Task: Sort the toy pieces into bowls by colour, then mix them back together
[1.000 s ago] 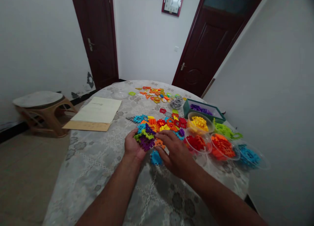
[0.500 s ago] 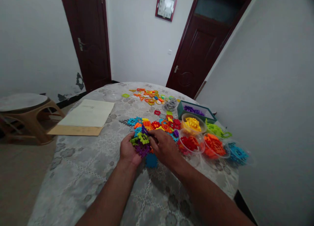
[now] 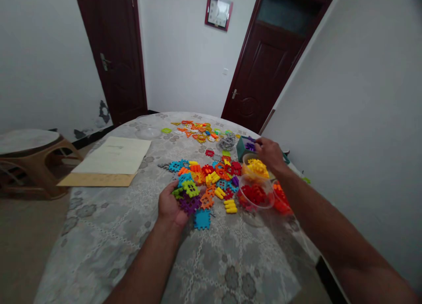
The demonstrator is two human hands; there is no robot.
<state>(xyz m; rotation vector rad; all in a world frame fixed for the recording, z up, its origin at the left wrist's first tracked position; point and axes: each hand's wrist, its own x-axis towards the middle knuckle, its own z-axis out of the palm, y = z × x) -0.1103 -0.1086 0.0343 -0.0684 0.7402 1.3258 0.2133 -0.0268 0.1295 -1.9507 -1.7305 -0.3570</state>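
In my left hand (image 3: 171,206) lie several interlocking plastic building pieces: a lime green piece (image 3: 190,188) on top and a purple piece (image 3: 190,203) beneath it. The fingers curl around them from the left. My right hand (image 3: 271,153) reaches over the green box (image 3: 241,150), its fingers closed at a purple building piece (image 3: 251,140). More purple pieces lie in that box, partly covered by the hand. Just right of my left hand, a blue square piece (image 3: 202,219) and an orange piece (image 3: 207,200) rest on the table.
Clear tubs of yellow pieces (image 3: 257,168), red pieces (image 3: 255,194) and orange pieces (image 3: 281,198) stand on the right, under or beside my right arm. Mixed pieces (image 3: 198,130) lie at the back. Paper (image 3: 112,156) rests on the left, near a stool (image 3: 36,163).
My right hand has left the pieces in my left hand and moved right and away to the green box. A purple piece is no longer atop the left hand's pieces.
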